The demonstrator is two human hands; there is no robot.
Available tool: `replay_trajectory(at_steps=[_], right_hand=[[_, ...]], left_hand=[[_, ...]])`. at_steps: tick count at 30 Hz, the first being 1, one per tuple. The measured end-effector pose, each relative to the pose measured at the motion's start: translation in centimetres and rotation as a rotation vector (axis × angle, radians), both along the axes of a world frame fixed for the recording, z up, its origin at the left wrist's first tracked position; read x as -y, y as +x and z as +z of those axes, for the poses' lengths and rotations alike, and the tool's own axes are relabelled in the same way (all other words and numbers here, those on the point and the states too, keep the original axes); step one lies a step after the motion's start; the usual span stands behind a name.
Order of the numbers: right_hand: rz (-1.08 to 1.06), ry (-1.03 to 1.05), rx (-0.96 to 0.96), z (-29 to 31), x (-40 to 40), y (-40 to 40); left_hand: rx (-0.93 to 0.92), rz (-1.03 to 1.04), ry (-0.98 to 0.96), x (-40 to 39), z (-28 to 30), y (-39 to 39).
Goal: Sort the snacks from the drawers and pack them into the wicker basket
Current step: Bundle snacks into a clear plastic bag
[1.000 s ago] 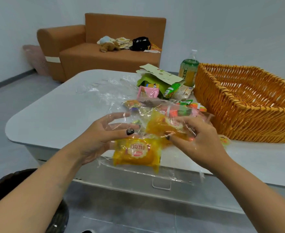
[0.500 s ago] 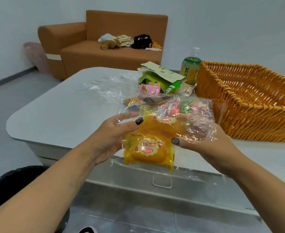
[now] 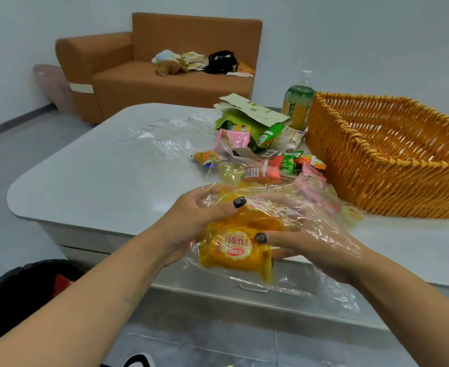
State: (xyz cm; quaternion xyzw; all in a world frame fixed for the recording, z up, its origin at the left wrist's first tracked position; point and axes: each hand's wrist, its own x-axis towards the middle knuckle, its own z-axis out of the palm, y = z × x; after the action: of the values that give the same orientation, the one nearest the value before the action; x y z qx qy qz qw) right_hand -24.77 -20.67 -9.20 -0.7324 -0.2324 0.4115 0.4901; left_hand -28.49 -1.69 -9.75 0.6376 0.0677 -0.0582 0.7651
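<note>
Reaching inward at lower centre, the left hand (image 3: 189, 223) and right hand (image 3: 305, 242) both pinch a clear bag (image 3: 284, 276) of yellow snack packets (image 3: 235, 251).

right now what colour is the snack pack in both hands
Yellow-orange snack pack with a red-and-white label, inside clear plastic; head view.

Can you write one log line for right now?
left hand: holds clear bag | right hand: grips yellow snack pack | wicker basket: no snacks seen

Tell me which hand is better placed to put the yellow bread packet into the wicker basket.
Probably the right hand. It already grips the yellow bread packet, and the wicker basket stands on its side. The left hand would have to cross over.
</note>
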Motion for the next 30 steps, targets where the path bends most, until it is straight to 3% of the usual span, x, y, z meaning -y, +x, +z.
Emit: replay_trajectory(at_steps=[2,3,4,7,10,20,21,25,28,30], right_hand=[[0.193,0.004,0.245,-1.9,0.8,-0.4],[0.121,0.075,0.283,-2.9,1.3,0.0],[0.042,0.148,0.268,-3.1,1.1,0.1],[-0.220,0.248,-0.153,-2.2,1.3,0.0],[-0.262,0.362,-0.056,-0.8,0.9,0.4],[-0.118,0.053,0.168,-1.6,1.4,1.3],[-0.079,0.055,0.213,-1.7,1.5,1.4],[-0.306,0.327,0.230,-1.0,2.3,1.1],[-0.247,0.149,0.191,-1.6,1.4,1.3],[-0.080,0.048,0.189,-3.3,2.5,1.2]], left_hand=[[-0.024,-0.023,-0.029,0.1,0.1,0.0],[-0.041,-0.055,-0.052,0.0,0.2,0.0],[-0.059,-0.093,-0.067,0.0,0.3,0.0],[-0.083,-0.137,-0.057,-0.1,0.3,-0.1],[-0.094,-0.117,-0.044,0.1,0.2,-0.2],[-0.066,-0.043,-0.070,0.6,0.2,-0.2],[-0.058,-0.033,-0.072,0.7,0.3,-0.2],[-0.037,-0.013,-0.063,0.9,0.7,-0.1],[-0.028,-0.025,-0.047,1.1,0.7,-0.2],[-0.033,-0.037,-0.042,1.3,0.7,-0.2]])
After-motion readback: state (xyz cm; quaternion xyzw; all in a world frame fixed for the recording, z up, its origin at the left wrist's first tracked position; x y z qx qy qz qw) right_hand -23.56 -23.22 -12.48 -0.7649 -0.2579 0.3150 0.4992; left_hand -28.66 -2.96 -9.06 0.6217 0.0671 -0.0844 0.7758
